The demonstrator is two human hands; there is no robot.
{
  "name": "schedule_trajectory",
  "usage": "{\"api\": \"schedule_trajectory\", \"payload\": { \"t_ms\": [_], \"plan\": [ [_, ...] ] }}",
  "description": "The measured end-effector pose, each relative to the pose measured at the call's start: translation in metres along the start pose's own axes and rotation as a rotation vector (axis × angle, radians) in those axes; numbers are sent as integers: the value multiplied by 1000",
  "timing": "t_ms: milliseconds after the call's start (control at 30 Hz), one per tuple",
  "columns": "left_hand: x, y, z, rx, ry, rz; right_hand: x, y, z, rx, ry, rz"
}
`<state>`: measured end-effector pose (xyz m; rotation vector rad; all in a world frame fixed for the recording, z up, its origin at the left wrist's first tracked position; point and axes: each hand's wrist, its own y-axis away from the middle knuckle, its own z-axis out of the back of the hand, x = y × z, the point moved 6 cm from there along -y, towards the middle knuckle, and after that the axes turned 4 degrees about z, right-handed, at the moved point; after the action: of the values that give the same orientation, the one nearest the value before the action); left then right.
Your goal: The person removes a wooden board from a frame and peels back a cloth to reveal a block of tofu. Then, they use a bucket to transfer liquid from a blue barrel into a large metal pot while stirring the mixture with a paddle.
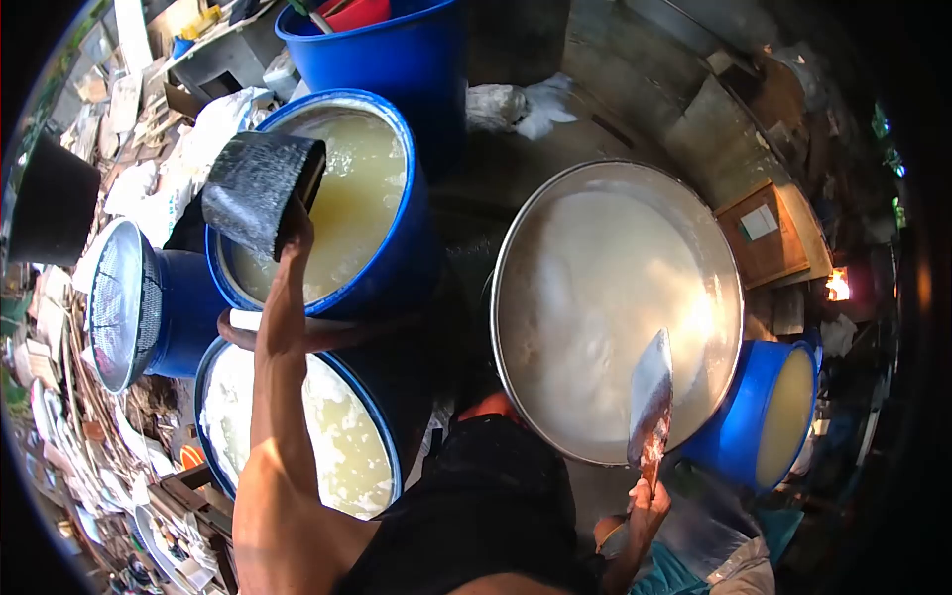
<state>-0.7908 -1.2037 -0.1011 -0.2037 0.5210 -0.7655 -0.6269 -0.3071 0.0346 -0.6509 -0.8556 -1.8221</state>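
Observation:
A black bucket point(260, 188) is tilted on its side over a blue barrel point(359, 283) of yellowish liquid. My left hand point(296, 230) is closed on the bucket at its rim. On the right, my right hand point(650, 504) grips the wooden handle of a paddle point(652, 397). The paddle's broad blade lies over the near right part of a large round metal vat point(503, 367), which holds cloudy whitish liquid point(595, 297). How deep the blade reaches is hard to tell.
Below the left barrel stands another barrel point(382, 421) with white clumps on yellowish liquid. A perforated metal basin point(124, 305) is at the far left. Another blue barrel point(729, 412) stands right of the vat. A small fire point(838, 285) burns at the far right.

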Motion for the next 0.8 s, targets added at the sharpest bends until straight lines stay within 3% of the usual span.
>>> {"api": "schedule_trajectory", "payload": {
  "t_ms": [33,100,200,333,467,567,633,700,800],
  "plan": [
    [-11,14,7,-153,1,-64,1,-3,-1,1,6,2],
    [-1,30,-23,-120,-133,-185,8,-5,-2,29,-23,16],
    [11,52,-67,215,-12,-33,7,-14,-5,25,-73,32],
    [-3,79,-98,385,-104,-135,8,-22,-9,35,-116,29],
    [-8,83,-110,433,-139,-189,-1,-28,-11,52,-198,-30],
    [-9,78,-83,332,-32,-147,-20,-34,-8,80,-248,-58],
    [-61,62,-9,623,-161,106,-26,-37,-8,96,-255,-132],
    [-46,43,3,501,12,80,-32,-39,-6,91,-239,-132],
    [-53,21,38,483,50,132,-47,-43,4,144,-228,-121]
  ]
}}
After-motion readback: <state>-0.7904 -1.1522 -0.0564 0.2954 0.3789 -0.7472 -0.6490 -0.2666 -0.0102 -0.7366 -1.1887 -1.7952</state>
